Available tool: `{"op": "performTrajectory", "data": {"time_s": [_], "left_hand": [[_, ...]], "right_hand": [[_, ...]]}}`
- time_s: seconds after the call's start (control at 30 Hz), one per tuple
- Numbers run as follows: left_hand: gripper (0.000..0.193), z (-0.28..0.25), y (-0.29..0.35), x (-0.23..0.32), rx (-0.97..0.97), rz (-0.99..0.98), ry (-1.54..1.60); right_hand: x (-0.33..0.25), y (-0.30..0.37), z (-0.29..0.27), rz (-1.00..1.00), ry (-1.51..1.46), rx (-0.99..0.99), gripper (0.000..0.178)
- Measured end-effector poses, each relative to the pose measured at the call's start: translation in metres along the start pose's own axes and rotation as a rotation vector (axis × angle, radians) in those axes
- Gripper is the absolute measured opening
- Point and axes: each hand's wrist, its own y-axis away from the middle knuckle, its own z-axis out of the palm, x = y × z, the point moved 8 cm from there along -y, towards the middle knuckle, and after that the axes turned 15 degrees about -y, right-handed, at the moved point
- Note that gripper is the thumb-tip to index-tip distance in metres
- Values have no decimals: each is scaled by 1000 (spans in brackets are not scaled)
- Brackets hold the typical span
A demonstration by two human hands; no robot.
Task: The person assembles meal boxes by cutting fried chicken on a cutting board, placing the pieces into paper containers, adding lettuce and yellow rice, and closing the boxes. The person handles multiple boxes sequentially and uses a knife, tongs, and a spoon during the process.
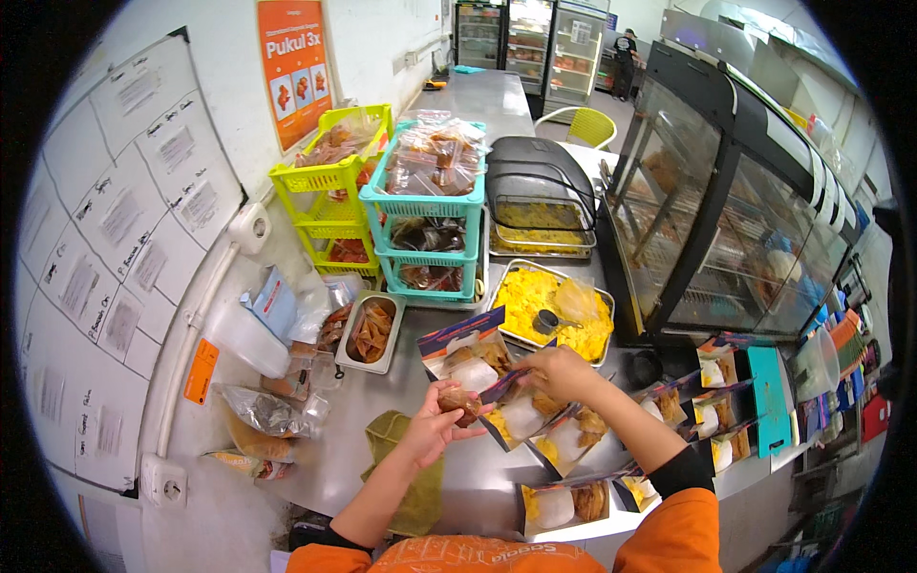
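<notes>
My left hand (435,427) is closed around a small clear packet of brown sauce (460,405), palm partly up. Just to its right, my right hand (562,373) reaches over the open food boxes, its fingers bent together at the dark edge of a box; what they pinch is hidden. Beneath and beside both hands stand several open boxes with rice, yellow food and browned pieces, among them one box (466,355) with its dark printed lid raised. Nearer to me is another filled box (564,507). An olive cloth (413,482) lies under my left forearm.
Beyond my hands sits a tray of yellow food (535,286) with a dark scoop. A steel pan of sauce packets (371,331) stands left, before stacked turquoise baskets (420,205) and yellow-green baskets (330,177). A glass display case (707,201) rises at right. Far back, a person (626,65) stands.
</notes>
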Motion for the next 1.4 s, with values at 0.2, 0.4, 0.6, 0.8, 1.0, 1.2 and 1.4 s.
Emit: {"op": "performTrajectory", "data": {"time_s": [0.2,0.4,0.6,0.8,1.0,1.2,1.4], "left_hand": [[47,55,-27,11,-124,183,-827],[52,98,-40,31,-140,337,-1219],[39,129,-65,3,-318,237,-1001],[46,165,-56,-1,-352,381,-1300],[44,110,-52,98,-144,461,-1336],[52,4,-140,261,394,778,-1639],[103,-88,-242,317,655,292,-2103]], "right_hand": [[-43,20,-7,-100,-670,89,50],[4,69,-1,315,-1129,131,20],[3,119,-16,226,-1382,148,36],[21,147,-33,344,-524,216,16],[57,120,17,120,-416,-5,10],[97,108,67,-7,-260,-189,64],[76,151,36,101,-317,-110,30]]}}
